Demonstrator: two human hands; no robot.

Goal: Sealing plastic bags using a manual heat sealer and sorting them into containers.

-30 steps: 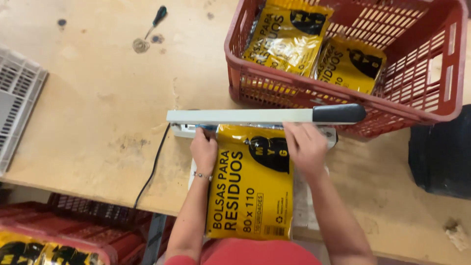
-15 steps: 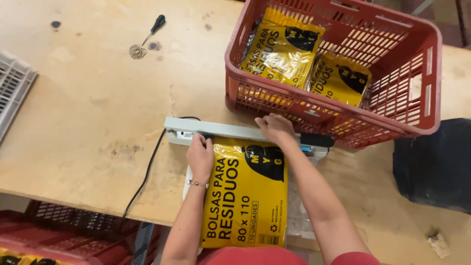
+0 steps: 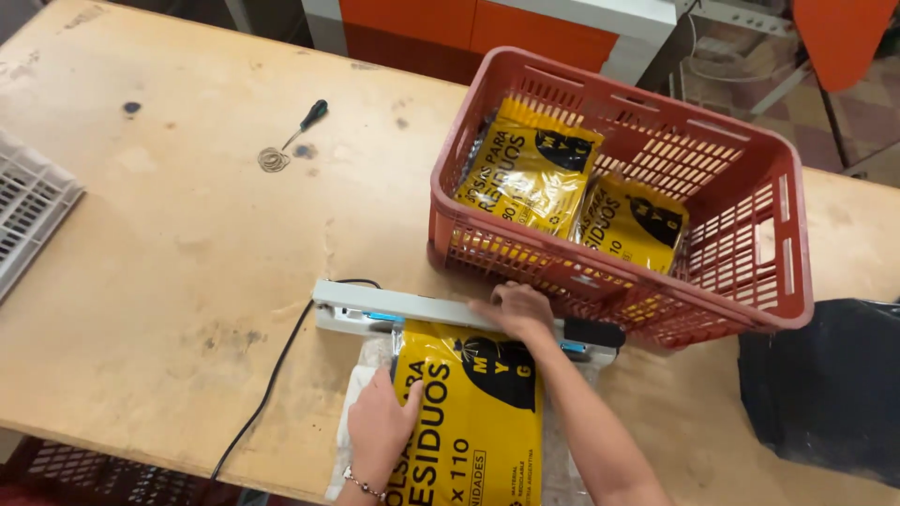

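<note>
Scuffed wooden table (image 3: 169, 281), red crate (image 3: 741, 272), screwdriver (image 3: 307, 120)

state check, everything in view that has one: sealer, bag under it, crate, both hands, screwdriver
Sealer: arm down, pressed shut on the bag's top edge.
Bag: flat on the table, top edge in the sealer.
Crate: upright, open-topped, holds two yellow packs.
Right hand: palm down on the sealer arm.
Left hand: flat on the bag.
Screwdriver: lying loose, untouched.

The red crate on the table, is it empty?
No, the red crate holds two yellow packets, lying side by side against its near wall.
</note>
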